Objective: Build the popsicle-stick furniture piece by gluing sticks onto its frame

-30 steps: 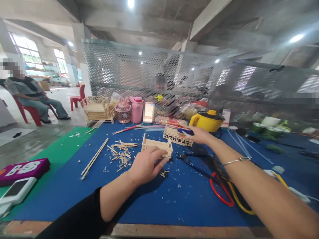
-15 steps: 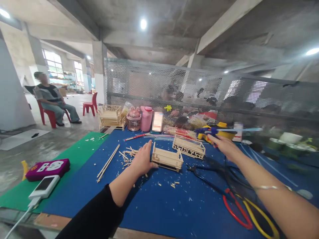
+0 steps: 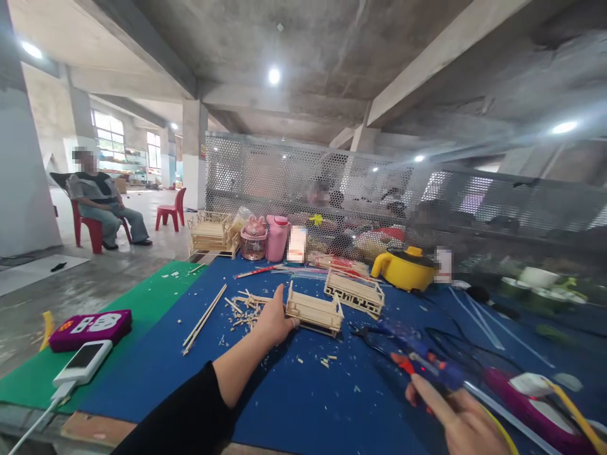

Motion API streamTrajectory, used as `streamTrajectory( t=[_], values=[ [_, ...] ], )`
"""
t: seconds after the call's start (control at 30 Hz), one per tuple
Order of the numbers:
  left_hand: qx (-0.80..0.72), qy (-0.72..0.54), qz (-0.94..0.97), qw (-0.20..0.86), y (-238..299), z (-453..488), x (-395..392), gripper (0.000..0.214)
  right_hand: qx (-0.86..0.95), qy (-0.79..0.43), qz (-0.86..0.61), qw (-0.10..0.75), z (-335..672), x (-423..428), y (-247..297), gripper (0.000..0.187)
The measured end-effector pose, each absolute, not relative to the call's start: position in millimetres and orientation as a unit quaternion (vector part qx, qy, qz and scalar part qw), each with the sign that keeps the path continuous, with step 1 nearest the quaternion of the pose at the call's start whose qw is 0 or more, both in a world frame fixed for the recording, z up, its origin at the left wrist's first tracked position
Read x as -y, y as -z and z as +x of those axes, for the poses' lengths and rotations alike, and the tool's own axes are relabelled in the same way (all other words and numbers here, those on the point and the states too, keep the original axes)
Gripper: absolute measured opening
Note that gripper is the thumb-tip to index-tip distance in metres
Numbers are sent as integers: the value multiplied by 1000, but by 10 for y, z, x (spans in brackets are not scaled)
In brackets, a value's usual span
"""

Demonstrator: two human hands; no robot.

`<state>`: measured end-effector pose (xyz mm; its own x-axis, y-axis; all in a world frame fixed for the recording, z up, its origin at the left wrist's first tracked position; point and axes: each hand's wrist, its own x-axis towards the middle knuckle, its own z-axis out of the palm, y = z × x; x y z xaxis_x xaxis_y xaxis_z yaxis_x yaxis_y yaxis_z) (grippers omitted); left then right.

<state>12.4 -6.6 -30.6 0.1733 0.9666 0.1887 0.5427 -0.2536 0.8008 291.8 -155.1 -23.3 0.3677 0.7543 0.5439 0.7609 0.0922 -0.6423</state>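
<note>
The left hand (image 3: 275, 322) lies against the left end of a pale wooden stick-built frame with raised ends (image 3: 313, 309), which sits on the blue mat (image 3: 294, 392) between it and the pliers; the thumb stands apart from the fingers, probably to steady that end, though whether they press on it cannot be told. The right hand (image 3: 467, 417), index finger stretched forward, is at a blurred blue glue gun (image 3: 441, 370); whether its other fingers grip the handle cannot be told. The gun's place on the right presumably suits that hand. One pair of dark metal pliers (image 3: 372, 341) lies near the gun. Two such wooden frames are on the mat, the second, a slatted pale one (image 3: 355, 294), just behind the first, likely within easy reach. Two long, thin wooden sticks (image 3: 205, 319) lie left of the scattered short wooden offcuts (image 3: 244, 309), too many to count, perhaps keeping uncut lengths apart. One round yellow pot (image 3: 408, 268) stands behind.
</note>
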Motion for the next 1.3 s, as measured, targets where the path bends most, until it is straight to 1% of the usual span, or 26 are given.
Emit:
streamTrajectory(
  t=[0.07,0.17,0.2,0.37,0.53,0.63,0.8,0.93,1.13,1.3],
  values=[
    [-544,-355,701,293,299,148,93,92,550,-7,-709,442,2828,1600,311,47],
    [-562,-349,700,268,290,184,148,89,549,28,-701,455,2735,1653,395,52],
    [-560,-345,704,269,289,194,166,91,558,33,-692,456,2729,1660,422,53],
    [-550,-314,720,284,275,225,258,96,599,50,-676,426,2798,1628,504,48],
    [-545,-297,741,257,223,212,298,99,655,87,-633,404,2695,1562,425,39],
    [-540,-290,755,233,198,184,297,99,673,106,-619,391,2608,1539,389,37],
    [-547,-269,770,187,196,163,312,97,665,140,-623,388,2582,1519,404,37],
    [-545,-258,779,170,190,170,333,97,668,135,-625,381,2575,1501,383,37],
    [-516,-285,795,142,142,177,363,97,675,120,-629,367,2574,1419,378,39],
    [-528,-282,795,93,115,185,396,93,681,144,-624,355,2595,1374,408,40]
  ],
)
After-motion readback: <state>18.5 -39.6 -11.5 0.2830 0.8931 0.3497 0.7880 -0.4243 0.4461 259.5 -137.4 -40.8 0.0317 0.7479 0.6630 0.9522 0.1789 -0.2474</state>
